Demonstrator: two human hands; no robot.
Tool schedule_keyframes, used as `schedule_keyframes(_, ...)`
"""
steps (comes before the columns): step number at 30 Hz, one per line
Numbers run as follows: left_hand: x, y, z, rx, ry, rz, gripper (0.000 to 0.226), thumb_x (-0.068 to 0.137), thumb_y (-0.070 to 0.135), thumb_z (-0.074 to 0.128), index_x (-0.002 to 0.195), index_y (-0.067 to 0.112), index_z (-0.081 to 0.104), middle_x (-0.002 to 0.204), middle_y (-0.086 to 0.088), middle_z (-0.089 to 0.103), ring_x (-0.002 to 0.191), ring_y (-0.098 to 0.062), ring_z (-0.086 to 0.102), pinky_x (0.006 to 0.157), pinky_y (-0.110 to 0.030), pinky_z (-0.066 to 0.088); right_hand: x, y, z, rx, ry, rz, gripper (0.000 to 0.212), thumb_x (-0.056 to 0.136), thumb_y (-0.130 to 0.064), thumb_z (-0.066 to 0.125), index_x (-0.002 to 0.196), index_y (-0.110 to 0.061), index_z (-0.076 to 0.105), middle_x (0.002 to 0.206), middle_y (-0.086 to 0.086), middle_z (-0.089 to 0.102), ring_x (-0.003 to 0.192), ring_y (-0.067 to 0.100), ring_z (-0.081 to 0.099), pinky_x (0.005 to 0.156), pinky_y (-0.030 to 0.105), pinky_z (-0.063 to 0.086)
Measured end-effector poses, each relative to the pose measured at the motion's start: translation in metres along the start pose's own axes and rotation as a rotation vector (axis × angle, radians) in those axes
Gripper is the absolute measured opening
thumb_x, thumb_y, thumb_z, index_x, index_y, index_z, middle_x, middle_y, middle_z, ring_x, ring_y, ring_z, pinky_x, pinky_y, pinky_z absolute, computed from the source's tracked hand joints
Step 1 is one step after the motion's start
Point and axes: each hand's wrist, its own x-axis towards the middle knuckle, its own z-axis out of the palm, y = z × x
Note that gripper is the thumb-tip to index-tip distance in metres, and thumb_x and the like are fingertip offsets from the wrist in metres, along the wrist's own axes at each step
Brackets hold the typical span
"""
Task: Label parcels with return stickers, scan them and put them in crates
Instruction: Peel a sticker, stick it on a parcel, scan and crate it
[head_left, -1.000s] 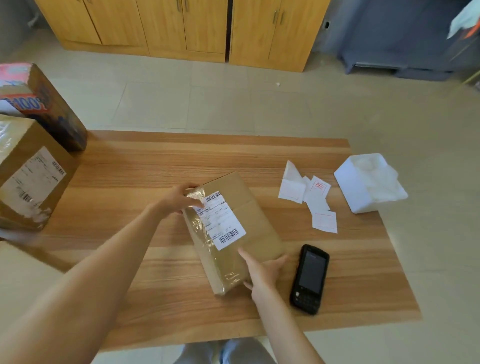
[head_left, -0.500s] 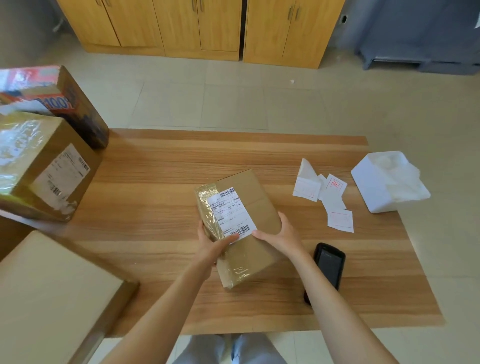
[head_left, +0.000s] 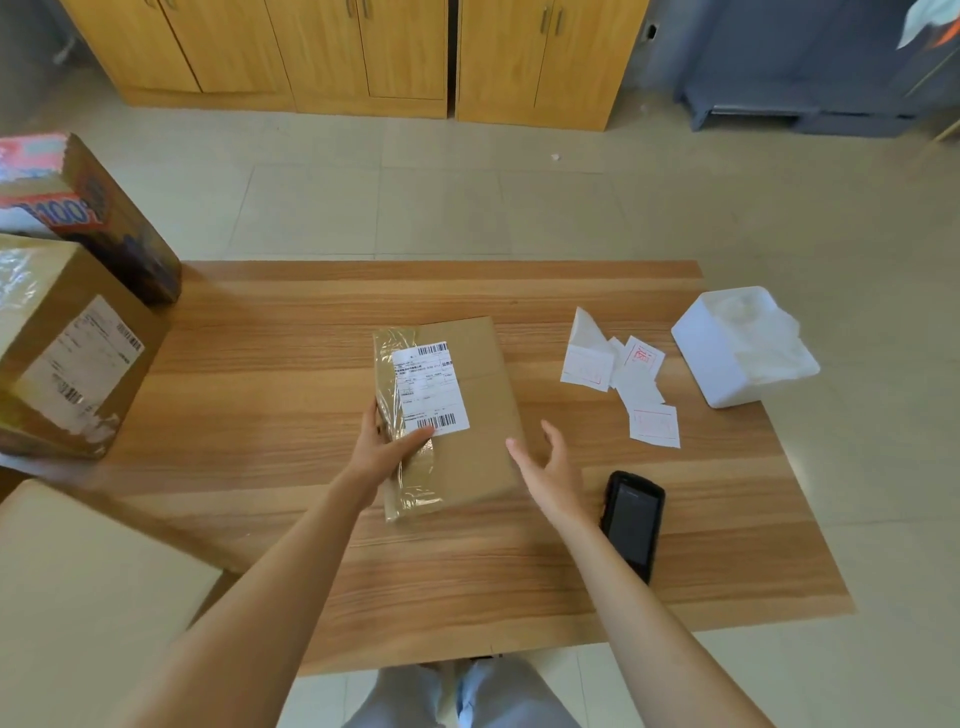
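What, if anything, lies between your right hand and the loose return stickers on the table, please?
Nothing visible does. The open right hand hovers beside the brown cardboard parcel; only bare wooden table separates it from the white red-printed stickers. The black handheld scanner lies nearer the person, off that path.

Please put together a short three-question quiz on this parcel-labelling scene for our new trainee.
1. True or false: the right hand grips the black handheld scanner.
2. Which hand holds the brown parcel? A) left B) right C) both
3. Fill in: the loose return stickers lie on the table between the parcel and the white ____.

Key
1. False: the right hand is open, beside the parcel's right edge, and the scanner lies alone on the wooden table.
2. A: the left hand holds its left edge, thumb by the shipping label.
3. Foam box, at the table's right edge.
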Motion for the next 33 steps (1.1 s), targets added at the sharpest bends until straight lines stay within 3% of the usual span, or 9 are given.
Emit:
schedule_keyframes(4, 0.001, -0.012, 0.001, 0.004, 0.025, 0.010, 0.085, 0.081, 0.016, 0.075, 0.147, 0.024, 0.022, 0.132, -0.002, 0.058, 0.112, -0.020, 0.060, 0.101, -0.041, 0.046, -0.017, 0.034, -0.019, -0.444, 0.441, -0.007, 0.059, 0.089, -0.040, 0.062, 0.139, -0.014, 0.044, 0.145, 0.014, 0.040, 0.136, 0.030, 0.033, 0.111, 0.046, 0.028)
schedule_keyframes(8, -0.002, -0.023, 0.004, 0.043, 0.081, 0.023, 0.097, 0.072, 0.023, 0.083, 0.147, 0.025, 0.021, 0.125, -0.001, 0.062, 0.107, -0.018, 0.062, 0.096, -0.038, 0.050, -0.030, 0.059, -0.041, -0.491, 0.433, 0.289, 0.097, 0.077, -0.040, 0.075, 0.150, -0.016, 0.017, 0.149, 0.021, 0.024, 0.137, 0.039, 0.025, 0.108, 0.052, 0.028)
schedule_keyframes(11, -0.009, -0.027, 0.009, 0.052, 0.097, 0.004, 0.095, 0.071, 0.024, 0.085, 0.144, 0.031, 0.024, 0.109, 0.002, 0.065, 0.086, -0.016, 0.064, 0.066, -0.030, 0.052, -0.033, 0.076, -0.046, -0.246, 0.327, 0.493, 0.111, 0.075, -0.038, 0.078, 0.152, -0.014, 0.002, 0.149, 0.021, 0.024, 0.134, 0.041, 0.029, 0.105, 0.051, 0.031)
schedule_keyframes(15, -0.014, -0.032, 0.009, 0.045, 0.075, -0.011, 0.105, 0.065, 0.025, 0.088, 0.146, 0.035, 0.022, 0.122, 0.000, 0.063, 0.087, -0.017, 0.064, 0.054, -0.023, 0.048, -0.029, 0.092, -0.052, -0.135, 0.336, 0.565, 0.098, 0.074, -0.033, 0.081, 0.143, -0.002, 0.018, 0.130, 0.019, 0.047, 0.127, 0.040, 0.041, 0.100, 0.048, 0.039)
schedule_keyframes(20, -0.019, -0.043, 0.008, 0.055, 0.044, -0.001, 0.109, 0.053, 0.034, 0.093, 0.141, 0.034, 0.028, 0.122, 0.002, 0.062, 0.101, -0.016, 0.066, 0.076, -0.030, 0.057, -0.028, 0.101, -0.055, -0.013, 0.217, 0.547, 0.090, 0.062, -0.048, 0.080, 0.127, 0.000, 0.043, 0.114, 0.013, 0.058, 0.098, 0.029, 0.057, 0.084, 0.040, 0.051)
schedule_keyframes(23, -0.018, -0.047, 0.007, 0.067, 0.031, 0.016, 0.096, 0.066, 0.027, 0.088, 0.141, 0.034, 0.028, 0.120, 0.002, 0.062, 0.102, -0.017, 0.065, 0.083, -0.032, 0.056, -0.028, 0.085, -0.051, 0.449, 0.220, 0.547, 0.080, 0.062, -0.041, 0.082, 0.126, -0.005, 0.050, 0.115, 0.011, 0.059, 0.100, 0.026, 0.056, 0.069, 0.033, 0.049)
schedule_keyframes(25, -0.018, -0.049, 0.007, 0.061, 0.037, 0.023, 0.093, 0.070, 0.024, 0.085, 0.143, 0.032, 0.028, 0.120, 0.001, 0.062, 0.101, -0.016, 0.065, 0.080, -0.029, 0.056, -0.027, 0.068, -0.047, 0.777, 0.121, 0.532, 0.068, 0.069, -0.037, 0.078, 0.126, -0.010, 0.054, 0.119, 0.010, 0.059, 0.107, 0.025, 0.056, 0.069, 0.032, 0.049)
schedule_keyframes(28, -0.023, -0.049, 0.009, 0.056, 0.044, 0.047, 0.089, 0.076, 0.018, 0.081, 0.144, 0.030, 0.025, 0.116, 0.003, 0.059, 0.089, -0.007, 0.064, 0.061, -0.015, 0.053, -0.036, 0.031, -0.041, 1.052, 0.027, 0.449, 0.047, 0.081, -0.024, 0.072, 0.122, -0.010, 0.055, 0.119, 0.013, 0.059, 0.110, 0.026, 0.057, 0.075, 0.030, 0.054)
schedule_keyframes(33, -0.023, -0.052, 0.011, 0.073, 0.057, 0.061, 0.084, 0.077, 0.019, 0.080, 0.143, 0.023, 0.028, 0.118, -0.002, 0.060, 0.091, -0.011, 0.063, 0.060, -0.013, 0.050, -0.066, -0.037, -0.028, 1.255, -0.200, 0.362, 0.045, 0.063, -0.010, 0.074, 0.105, -0.002, 0.061, 0.101, 0.016, 0.066, 0.083, 0.026, 0.066, 0.057, 0.025, 0.058)
